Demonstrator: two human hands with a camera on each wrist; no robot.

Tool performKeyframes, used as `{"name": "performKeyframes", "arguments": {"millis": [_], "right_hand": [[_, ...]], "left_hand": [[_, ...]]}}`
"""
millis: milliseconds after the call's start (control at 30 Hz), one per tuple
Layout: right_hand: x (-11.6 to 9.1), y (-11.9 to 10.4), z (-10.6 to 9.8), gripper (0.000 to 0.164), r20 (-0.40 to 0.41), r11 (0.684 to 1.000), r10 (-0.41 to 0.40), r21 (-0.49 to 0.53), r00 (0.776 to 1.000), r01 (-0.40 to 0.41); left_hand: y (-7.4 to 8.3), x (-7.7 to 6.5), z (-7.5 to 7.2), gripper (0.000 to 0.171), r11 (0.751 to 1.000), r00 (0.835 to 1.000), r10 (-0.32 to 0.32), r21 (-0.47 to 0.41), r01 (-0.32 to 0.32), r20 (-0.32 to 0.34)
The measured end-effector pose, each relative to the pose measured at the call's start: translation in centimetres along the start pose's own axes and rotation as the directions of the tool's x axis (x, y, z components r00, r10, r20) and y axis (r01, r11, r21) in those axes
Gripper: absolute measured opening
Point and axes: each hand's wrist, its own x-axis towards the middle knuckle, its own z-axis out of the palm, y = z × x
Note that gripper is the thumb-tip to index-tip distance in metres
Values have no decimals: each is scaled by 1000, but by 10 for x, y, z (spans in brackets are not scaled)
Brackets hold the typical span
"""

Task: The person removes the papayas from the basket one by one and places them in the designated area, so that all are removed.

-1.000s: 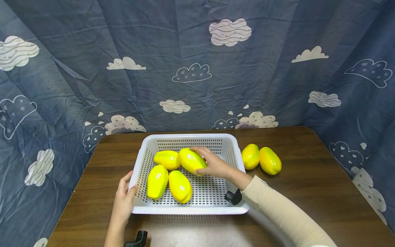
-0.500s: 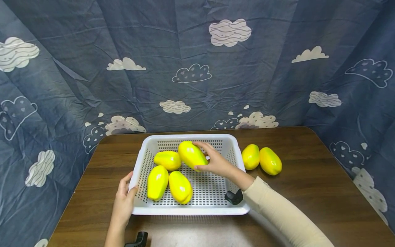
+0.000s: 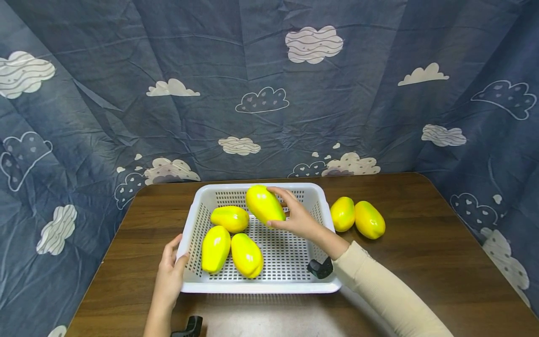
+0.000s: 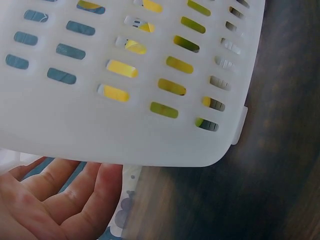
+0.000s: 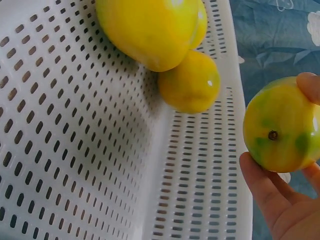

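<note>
My right hand (image 3: 296, 220) grips a yellow papaya (image 3: 264, 203) and holds it up over the back of the white plastic basket (image 3: 261, 286). Green patches and a brown stem end show on this papaya (image 5: 280, 131) in the right wrist view, with fingers and thumb around it. Three more papayas lie in the left half of the basket: one at the back (image 3: 229, 218), one at the front left (image 3: 215, 249) and one beside it (image 3: 247, 256). My left hand (image 3: 169, 276) holds the basket's left rim, thumb on top; its fingers (image 4: 90, 195) show below the rim in the left wrist view.
Two more papayas, one (image 3: 343, 214) and another (image 3: 369, 220), lie on the brown wooden table (image 3: 421, 262) right of the basket. Black wrist-camera parts show near each wrist. A blue cloud-patterned curtain (image 3: 219, 56) hangs behind the table.
My right hand has raised the papaya from beside the back one, up and slightly away from me. The left hand and the basket have stayed in place.
</note>
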Motion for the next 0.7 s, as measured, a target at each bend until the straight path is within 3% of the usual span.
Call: {"name": "performKeyframes", "arguments": {"millis": [367, 600, 700], "right_hand": [[-2, -5, -12, 81, -88, 998, -39, 37, 995, 42], [-11, -45, -23, 78, -113, 999, -13, 36, 994, 17], [-12, -47, -26, 78, -130, 999, -22, 44, 991, 28]], "left_hand": [[-1, 1, -1, 47, 1000, 1000, -4, 10, 4, 5], [0, 1, -1, 47, 1000, 1000, -5, 2, 5, 11], [1, 1, -1, 48, 1000, 1000, -9, -4, 9, 13]]}}
